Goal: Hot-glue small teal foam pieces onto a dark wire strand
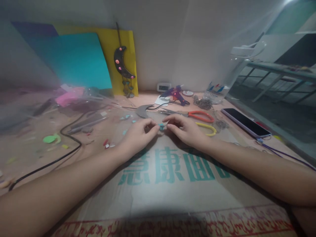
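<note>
A small teal piece [161, 126] is between my two hands, just above the cardboard. My left hand [143, 133] pinches it from the left with thumb and forefinger. From the other side, my right hand [186, 130] has its thumb and forefinger close together on what looks like a thin strand beside the piece; the fingers partly hide it. Beyond the hands lie a grey crescent cutout [143, 111] and scissors with an orange handle loop [201, 116] and a yellow one [208, 129]. Small teal scraps [125, 117] are scattered to the left.
A purple glue gun [176, 94] with a red light stands near the wall by a small digital display [163, 87]. A phone [247, 123] and a clear plastic container [219, 82] are right. A black cord [71, 144] crosses the left; a crescent ornament [120, 64] hangs behind.
</note>
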A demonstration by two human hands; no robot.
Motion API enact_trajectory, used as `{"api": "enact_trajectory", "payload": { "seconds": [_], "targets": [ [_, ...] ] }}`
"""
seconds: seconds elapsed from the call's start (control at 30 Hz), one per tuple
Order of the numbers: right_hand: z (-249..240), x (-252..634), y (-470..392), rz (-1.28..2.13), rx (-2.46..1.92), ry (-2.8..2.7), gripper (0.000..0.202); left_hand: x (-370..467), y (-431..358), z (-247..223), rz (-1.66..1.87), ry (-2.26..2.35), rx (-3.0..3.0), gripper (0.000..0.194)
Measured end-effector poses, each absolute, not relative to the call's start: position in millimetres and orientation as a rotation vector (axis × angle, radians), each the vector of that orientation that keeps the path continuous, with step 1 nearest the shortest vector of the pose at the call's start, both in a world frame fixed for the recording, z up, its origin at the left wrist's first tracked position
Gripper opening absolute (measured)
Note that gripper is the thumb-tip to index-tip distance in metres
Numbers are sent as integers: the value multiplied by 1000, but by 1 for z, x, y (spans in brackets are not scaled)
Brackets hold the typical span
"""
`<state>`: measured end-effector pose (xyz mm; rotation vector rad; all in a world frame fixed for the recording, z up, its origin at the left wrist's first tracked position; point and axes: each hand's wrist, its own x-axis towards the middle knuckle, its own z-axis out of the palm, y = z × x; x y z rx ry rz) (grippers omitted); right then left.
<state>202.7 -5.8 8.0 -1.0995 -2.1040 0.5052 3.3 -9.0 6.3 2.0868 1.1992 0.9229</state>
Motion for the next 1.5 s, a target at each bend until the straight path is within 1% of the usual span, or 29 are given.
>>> {"api": "enact_trajectory", "payload": {
  "seconds": [0.3,0.47,0.6,0.7,0.77,0.9,1.0,1.13,1.27,1.37,1.5],
  "targets": [
    [8,202,-8,376,-1018,-2035,20,3,-4,1,770,1102,2241,26],
    [8,201,-7,463,-948,-2101,21,3,-4,1,732,1005,2285,26],
    [8,202,-2,504,-970,-2214,35,3,-5,1,737,996,2221,27],
    [18,205,3,406,-1024,-2255,41,4,-5,2,755,1027,2111,27],
    [32,211,7,358,-1092,-2287,41,4,-6,3,771,1066,2046,27],
    [66,238,18,409,-1258,-2367,35,4,-5,3,814,1152,1973,27],
    [80,266,35,376,-1355,-2336,30,3,-4,2,852,1162,1936,28],
    [79,300,60,350,-1508,-2212,31,3,-1,2,874,1159,1908,26],
    [77,308,66,361,-1638,-2178,30,3,0,1,905,1173,1904,25],
    [80,293,54,306,-1540,-2277,26,2,0,-1,886,1142,1876,25],
    [81,268,36,115,-1434,-2498,24,2,0,-2,888,1133,1879,27]
  ]
}}
